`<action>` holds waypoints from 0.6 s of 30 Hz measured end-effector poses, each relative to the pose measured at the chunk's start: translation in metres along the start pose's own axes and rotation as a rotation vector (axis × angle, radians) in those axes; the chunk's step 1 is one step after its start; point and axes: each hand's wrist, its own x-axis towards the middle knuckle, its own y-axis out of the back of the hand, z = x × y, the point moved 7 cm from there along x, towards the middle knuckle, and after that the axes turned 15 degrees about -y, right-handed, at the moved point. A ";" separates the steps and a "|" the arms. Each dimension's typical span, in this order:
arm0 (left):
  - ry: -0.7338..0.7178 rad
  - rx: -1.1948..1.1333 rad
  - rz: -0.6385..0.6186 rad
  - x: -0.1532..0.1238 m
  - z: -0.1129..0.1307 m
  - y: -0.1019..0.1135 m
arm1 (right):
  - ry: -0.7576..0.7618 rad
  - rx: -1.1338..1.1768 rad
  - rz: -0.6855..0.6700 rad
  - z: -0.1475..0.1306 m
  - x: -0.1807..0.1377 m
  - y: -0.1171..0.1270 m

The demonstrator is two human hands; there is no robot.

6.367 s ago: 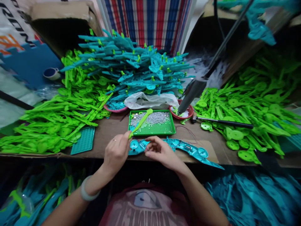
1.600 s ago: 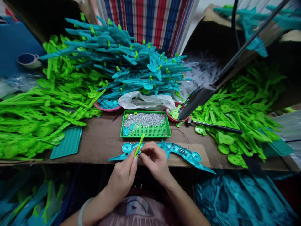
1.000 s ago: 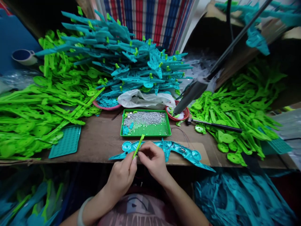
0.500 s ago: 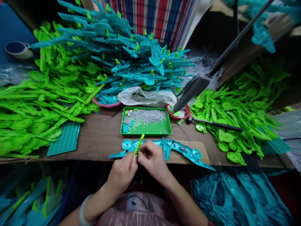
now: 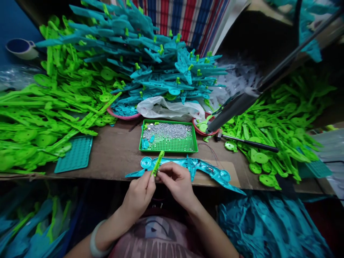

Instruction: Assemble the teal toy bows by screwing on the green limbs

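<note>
My left hand (image 5: 141,190) is closed around the lower end of a narrow bright-green plastic piece (image 5: 158,163), which points up and slightly right. Beside it, my right hand (image 5: 177,181) pinches at that lower end; something small and shiny shows at its fingertips, too small to name. Behind both hands a long blue bow-shaped plastic part (image 5: 200,165) lies across the bench edge, its hollow side up, partly hidden by my hands. Just beyond it stands a green perforated tray (image 5: 172,146) with a heap of small silvery pieces and a few blue bits.
Blue parts (image 5: 172,71) are piled high at the back. Green parts (image 5: 40,118) heap up on the left, more green parts (image 5: 260,143) on the right. A hammer (image 5: 247,142) lies at right, near a grey angled rod (image 5: 233,107) and a red basket (image 5: 197,129).
The green piece has turned in my left hand, so more of its broad side shows. My right fingertips have drawn closer to its lower end. The view has shifted slightly.
</note>
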 end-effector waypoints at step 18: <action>-0.056 0.208 -0.025 -0.007 -0.001 -0.008 | 0.224 -0.160 0.084 0.008 0.000 -0.003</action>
